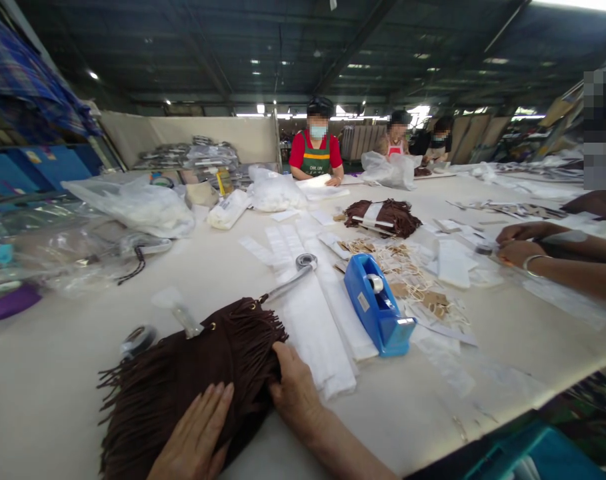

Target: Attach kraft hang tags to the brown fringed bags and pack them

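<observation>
A dark brown fringed bag (183, 373) lies on the table in front of me, its fringe spread at both ends. My left hand (200, 427) rests flat on it, fingers stretched out. With my right hand (293, 383) I grip the bag's right edge; the thumb is on top and the fingers are partly hidden beneath. Clear plastic wrapping (185, 320) sticks up from an eyelet on its far side. A strap wrapped in clear film (290, 279) runs from the upper corner to a metal ring (306, 261).
A blue tape dispenser (377, 307) stands right of white paper strips (313, 320). Behind it are tags with strings (413, 267) and another brown fringed bundle (383, 217). Plastic bags (133, 207) lie left. A co-worker's hands (525, 250) work at the right; several people are farther back.
</observation>
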Demonstrator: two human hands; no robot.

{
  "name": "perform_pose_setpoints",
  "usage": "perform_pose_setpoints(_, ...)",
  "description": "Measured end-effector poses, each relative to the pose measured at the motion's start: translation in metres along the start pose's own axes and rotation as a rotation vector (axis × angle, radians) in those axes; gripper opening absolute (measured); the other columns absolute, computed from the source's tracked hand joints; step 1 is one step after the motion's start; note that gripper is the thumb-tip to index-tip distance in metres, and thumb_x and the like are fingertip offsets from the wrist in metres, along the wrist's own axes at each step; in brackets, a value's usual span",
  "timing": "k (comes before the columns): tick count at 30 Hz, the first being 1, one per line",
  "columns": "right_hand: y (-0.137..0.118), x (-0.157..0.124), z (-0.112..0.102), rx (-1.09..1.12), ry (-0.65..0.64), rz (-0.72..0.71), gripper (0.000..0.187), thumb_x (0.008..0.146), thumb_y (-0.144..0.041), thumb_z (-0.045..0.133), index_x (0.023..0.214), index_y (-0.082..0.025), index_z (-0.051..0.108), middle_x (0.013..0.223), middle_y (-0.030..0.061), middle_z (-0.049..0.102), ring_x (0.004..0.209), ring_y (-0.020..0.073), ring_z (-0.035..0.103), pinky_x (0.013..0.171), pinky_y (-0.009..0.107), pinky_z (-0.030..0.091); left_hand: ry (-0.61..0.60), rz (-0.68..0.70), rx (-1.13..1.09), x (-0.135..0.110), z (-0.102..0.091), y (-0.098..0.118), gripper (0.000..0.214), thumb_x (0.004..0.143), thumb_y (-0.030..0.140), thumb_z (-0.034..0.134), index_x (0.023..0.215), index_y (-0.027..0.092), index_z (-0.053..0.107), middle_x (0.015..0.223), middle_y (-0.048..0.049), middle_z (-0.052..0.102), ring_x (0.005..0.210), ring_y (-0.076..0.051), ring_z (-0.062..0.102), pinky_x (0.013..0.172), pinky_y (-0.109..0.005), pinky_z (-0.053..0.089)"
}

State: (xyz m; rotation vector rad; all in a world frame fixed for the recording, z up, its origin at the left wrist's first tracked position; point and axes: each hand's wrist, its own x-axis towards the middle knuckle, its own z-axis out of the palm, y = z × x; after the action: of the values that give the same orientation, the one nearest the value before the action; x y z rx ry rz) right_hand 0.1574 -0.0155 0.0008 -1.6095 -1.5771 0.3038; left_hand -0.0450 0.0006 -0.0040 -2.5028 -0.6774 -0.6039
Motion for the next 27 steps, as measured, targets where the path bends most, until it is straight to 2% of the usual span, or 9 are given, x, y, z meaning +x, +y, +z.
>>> perform_pose_setpoints(5, -0.002, 0.008, -0.008, -0.123, -0.161, 0.052, 0.023, 0.068, -0.008, 0.046, 0.089, -0.016, 0.054, 0.085, 0.0087, 0.062, 0.075, 0.0203, 0.059, 0.064, 0.028, 0.046, 0.003, 0.028, 0.054, -0.004, 0.006, 0.008, 0.062, 0.082, 0.011, 0.041, 0.139, 0.007, 0.019, 0.118, -0.0131, 0.059, 0.116, -0.022, 0.049, 0.109, -0.034, 0.023)
perform_pose_setpoints(8, 0.001, 0.011, -0.011, -0.112, -0.192, 0.016, 0.027, 0.065, -0.002, 0.039, 0.083, -0.016, 0.054, 0.082, 0.0081, 0.064, 0.074, 0.0194, 0.060, 0.063, 0.026, 0.044, -0.022, -0.010, 0.091, -0.004, 0.006, 0.015, 0.063, 0.081, 0.011, 0.039, 0.140, 0.009, 0.017, 0.121, -0.0165, 0.056, 0.120, -0.027, 0.045, 0.107, -0.041, 0.028)
perform_pose_setpoints(12, 0.014, 0.005, -0.015, 0.053, -0.174, 0.018, 0.038, 0.059, 0.001, 0.031, 0.082, -0.018, 0.054, 0.076, 0.0044, 0.064, 0.070, 0.0163, 0.060, 0.063, 0.023, 0.045, -0.098, -0.061, 0.111, -0.002, 0.002, 0.030, 0.065, 0.077, 0.011, 0.044, 0.139, 0.013, 0.023, 0.128, -0.0165, 0.050, 0.126, -0.029, 0.037, 0.103, -0.042, 0.033)
perform_pose_setpoints(15, 0.030, -0.004, -0.026, 0.079, -0.213, 0.019, 0.042, 0.059, -0.001, 0.030, 0.086, -0.019, 0.056, 0.073, 0.0023, 0.064, 0.068, 0.0154, 0.061, 0.061, 0.022, 0.047, -0.209, -0.106, 0.071, 0.002, -0.001, 0.039, 0.073, 0.074, 0.029, 0.060, 0.137, 0.014, 0.026, 0.133, -0.0194, 0.043, 0.128, -0.034, 0.031, 0.101, -0.046, 0.035)
perform_pose_setpoints(18, 0.037, -0.005, -0.045, -0.137, -0.185, -0.135, 0.043, 0.065, -0.005, 0.035, 0.099, -0.020, 0.059, 0.079, 0.0047, 0.064, 0.067, 0.0177, 0.062, 0.060, 0.026, 0.050, -0.226, -0.116, -0.010, 0.007, 0.000, 0.043, 0.088, 0.065, 0.046, 0.068, 0.135, 0.010, 0.028, 0.130, -0.0260, 0.044, 0.123, -0.040, 0.037, 0.094, -0.053, 0.039)
perform_pose_setpoints(20, 0.022, 0.002, -0.055, -0.188, -0.077, -0.306, 0.040, 0.072, -0.010, 0.040, 0.107, -0.020, 0.058, 0.091, 0.0087, 0.063, 0.078, 0.0198, 0.063, 0.065, 0.028, 0.052, -0.192, -0.120, -0.046, 0.010, 0.003, 0.044, 0.079, 0.071, 0.051, 0.061, 0.132, 0.009, 0.033, 0.125, -0.0266, 0.049, 0.118, -0.040, 0.043, 0.091, -0.052, 0.040)
perform_pose_setpoints(22, -0.011, 0.010, -0.055, -0.077, -0.012, -0.444, 0.032, 0.079, -0.016, 0.045, 0.109, -0.020, 0.058, 0.100, 0.0103, 0.061, 0.089, 0.0196, 0.062, 0.072, 0.027, 0.053, -0.145, -0.145, -0.039, 0.014, 0.008, 0.047, 0.065, 0.079, 0.051, 0.050, 0.128, 0.010, 0.038, 0.123, -0.0244, 0.051, 0.116, -0.037, 0.046, 0.092, -0.049, 0.040)
perform_pose_setpoints(25, -0.066, 0.020, -0.028, 0.167, -0.064, -0.505, 0.024, 0.087, -0.021, 0.042, 0.105, -0.021, 0.059, 0.101, 0.0087, 0.060, 0.091, 0.0161, 0.060, 0.076, 0.024, 0.051, 0.002, -0.230, 0.041, 0.018, 0.018, 0.055, 0.044, 0.086, 0.040, 0.044, 0.122, 0.013, 0.046, 0.119, -0.0165, 0.056, 0.113, -0.029, 0.050, 0.096, -0.042, 0.038)
perform_pose_setpoints(27, -0.084, 0.024, 0.002, 0.264, -0.129, -0.491, 0.023, 0.089, -0.022, 0.040, 0.101, -0.020, 0.059, 0.097, 0.0072, 0.061, 0.089, 0.0149, 0.060, 0.078, 0.024, 0.051, 0.138, -0.278, 0.019, 0.015, 0.020, 0.061, 0.028, 0.089, 0.028, 0.042, 0.111, 0.014, 0.053, 0.105, -0.0071, 0.063, 0.105, -0.020, 0.054, 0.098, -0.034, 0.037)
